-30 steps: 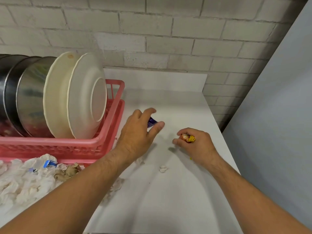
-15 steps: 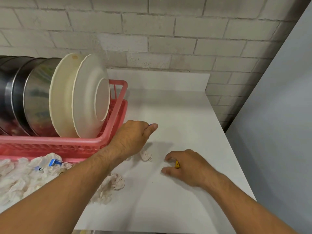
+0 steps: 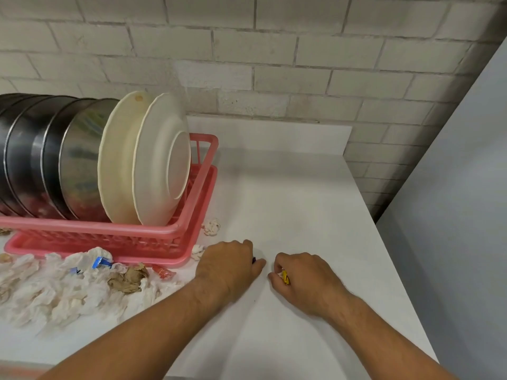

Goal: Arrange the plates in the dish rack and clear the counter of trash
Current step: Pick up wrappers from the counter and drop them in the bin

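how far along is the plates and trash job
Done: the cream round plates stand upright in the pink plastic dish rack. In hand: the left hand grips a dark scrap, the right hand a yellow wrapper. Remaining: crumpled white tissue pile and paper balls beside the rack.

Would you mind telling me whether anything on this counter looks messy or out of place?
Yes: crumpled tissues and wrappers lie heaped before the pink dish rack, two paper balls sit by its corner, and the cream plate shows a brownish spot near its top rim.
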### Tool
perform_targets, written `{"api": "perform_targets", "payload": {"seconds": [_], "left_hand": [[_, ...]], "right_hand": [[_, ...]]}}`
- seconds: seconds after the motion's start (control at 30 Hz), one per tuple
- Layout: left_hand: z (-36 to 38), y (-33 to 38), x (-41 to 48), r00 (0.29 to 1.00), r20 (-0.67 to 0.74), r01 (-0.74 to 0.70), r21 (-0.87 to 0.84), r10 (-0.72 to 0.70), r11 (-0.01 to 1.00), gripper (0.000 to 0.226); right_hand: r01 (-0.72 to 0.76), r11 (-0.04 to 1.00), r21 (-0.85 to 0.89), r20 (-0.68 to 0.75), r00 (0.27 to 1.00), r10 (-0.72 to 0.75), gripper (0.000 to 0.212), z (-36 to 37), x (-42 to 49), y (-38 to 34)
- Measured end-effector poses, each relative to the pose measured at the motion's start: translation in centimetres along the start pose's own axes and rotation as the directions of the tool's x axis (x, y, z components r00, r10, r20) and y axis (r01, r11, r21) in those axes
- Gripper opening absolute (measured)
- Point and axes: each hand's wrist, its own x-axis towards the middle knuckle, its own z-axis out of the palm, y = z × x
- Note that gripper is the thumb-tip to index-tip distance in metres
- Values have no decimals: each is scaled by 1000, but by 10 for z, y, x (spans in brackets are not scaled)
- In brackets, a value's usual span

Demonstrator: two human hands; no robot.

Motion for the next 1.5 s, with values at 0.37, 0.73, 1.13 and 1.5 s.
{"api": "perform_targets", "payload": {"seconds": [0.37,0.73,1.13,1.5], "left_hand": [[-3,5,-3,996,-25,-92,-60,91,994,33],[-39,-51,-41,944,-111,-330,-368,312,869,22],[-50,-175,-122,879,-302,-473,-459,368,752,59],[-27,-263,-207,887,-321,-453,-466,332,760,55]], "right_hand": [[-170,940,295,-68,978,199,10,-10,-6,8],[-197,921,337,-212,937,278,19,-19,-22,-53],[-297,919,258,-359,854,377,42,15,-66,-220],[-155,930,332,-408,866,290,39,51,-116,-320]]}}
